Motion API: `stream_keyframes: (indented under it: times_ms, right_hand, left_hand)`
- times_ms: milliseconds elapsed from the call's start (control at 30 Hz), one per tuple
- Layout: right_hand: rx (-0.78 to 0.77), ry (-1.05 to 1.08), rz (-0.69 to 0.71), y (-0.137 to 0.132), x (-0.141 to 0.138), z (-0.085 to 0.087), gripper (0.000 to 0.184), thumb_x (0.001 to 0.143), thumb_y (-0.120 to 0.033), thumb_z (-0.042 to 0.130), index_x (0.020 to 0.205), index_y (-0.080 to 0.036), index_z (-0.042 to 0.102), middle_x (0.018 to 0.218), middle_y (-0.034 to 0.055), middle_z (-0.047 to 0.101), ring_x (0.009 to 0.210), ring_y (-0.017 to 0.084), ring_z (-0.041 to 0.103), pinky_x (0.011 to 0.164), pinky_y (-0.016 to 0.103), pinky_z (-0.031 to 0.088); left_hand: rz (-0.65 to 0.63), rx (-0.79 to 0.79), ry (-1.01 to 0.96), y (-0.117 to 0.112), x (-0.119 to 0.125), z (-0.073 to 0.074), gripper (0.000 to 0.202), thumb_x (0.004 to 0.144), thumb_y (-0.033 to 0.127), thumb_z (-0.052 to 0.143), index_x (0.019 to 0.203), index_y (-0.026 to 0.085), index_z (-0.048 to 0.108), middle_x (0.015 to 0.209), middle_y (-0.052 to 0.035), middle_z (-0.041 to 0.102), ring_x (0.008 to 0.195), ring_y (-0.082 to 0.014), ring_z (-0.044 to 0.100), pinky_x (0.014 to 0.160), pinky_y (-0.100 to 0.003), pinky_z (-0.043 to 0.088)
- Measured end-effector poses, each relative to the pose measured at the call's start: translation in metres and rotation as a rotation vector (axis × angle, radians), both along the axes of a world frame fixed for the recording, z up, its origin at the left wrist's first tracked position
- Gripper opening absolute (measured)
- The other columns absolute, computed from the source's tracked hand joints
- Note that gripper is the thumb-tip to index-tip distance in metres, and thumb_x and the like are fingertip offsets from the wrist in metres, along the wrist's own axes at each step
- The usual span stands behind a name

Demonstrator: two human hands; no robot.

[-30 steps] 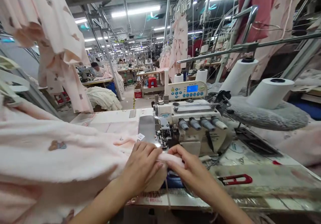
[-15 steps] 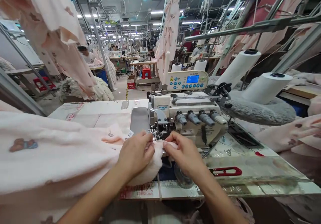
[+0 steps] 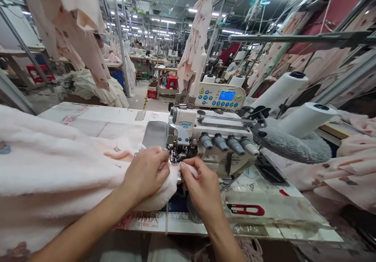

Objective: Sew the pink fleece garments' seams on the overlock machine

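Observation:
A fluffy pale pink garment (image 3: 58, 168) with small printed figures lies across the table from the left. My left hand (image 3: 147, 174) is closed on its edge just left of the presser foot of the white overlock sewing machine (image 3: 214, 140). My right hand (image 3: 201, 185) pinches the same edge of fabric right in front of the needle area. Both hands sit close together, fingertips almost touching the machine's foot.
Red thread snips (image 3: 246, 209) lie on the table (image 3: 96, 123) right of my hands. White thread cones (image 3: 305, 115) and grey fleece (image 3: 290, 144) stand behind the machine, with its control panel (image 3: 221, 96) above. Pink garments hang overhead and pile at the right. People work at distant tables.
Both hands have slid the fabric edge forward, up to the presser foot. The view has shifted, so the machine sits further left.

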State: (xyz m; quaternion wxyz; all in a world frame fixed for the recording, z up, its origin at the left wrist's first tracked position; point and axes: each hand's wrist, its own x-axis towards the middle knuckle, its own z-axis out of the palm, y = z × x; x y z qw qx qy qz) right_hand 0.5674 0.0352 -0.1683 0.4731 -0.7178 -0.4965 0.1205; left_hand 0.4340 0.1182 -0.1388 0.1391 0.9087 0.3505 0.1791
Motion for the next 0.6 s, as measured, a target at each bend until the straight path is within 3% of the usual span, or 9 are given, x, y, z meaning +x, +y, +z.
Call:
stream_keyframes:
  times_ms: [300, 600]
  right_hand:
    - [-0.028, -0.041, 0.029, 0.0003, 0.0004, 0.0008, 0.020, 0.084, -0.037, 0.045, 0.081, -0.021, 0.057, 0.070, 0.0016, 0.064, 0.062, 0.018, 0.060, 0.054, 0.024, 0.039]
    - [0.011, -0.208, -0.043, -0.0024, -0.0043, 0.0005, 0.015, 0.088, -0.029, 0.036, 0.087, -0.021, 0.049, 0.070, 0.0013, 0.064, 0.062, 0.020, 0.061, 0.055, 0.026, 0.036]
  left_hand:
    - [0.003, -0.059, -0.072, -0.0004, 0.0000, 0.0003, 0.011, 0.076, 0.018, 0.039, 0.066, 0.018, 0.042, 0.073, -0.0016, 0.050, 0.074, -0.0178, 0.047, 0.068, -0.031, 0.035]
    - [0.016, -0.082, -0.085, -0.0002, 0.0006, 0.0000, 0.012, 0.076, 0.019, 0.038, 0.065, 0.019, 0.042, 0.074, -0.0020, 0.050, 0.073, -0.0182, 0.047, 0.068, -0.031, 0.035]
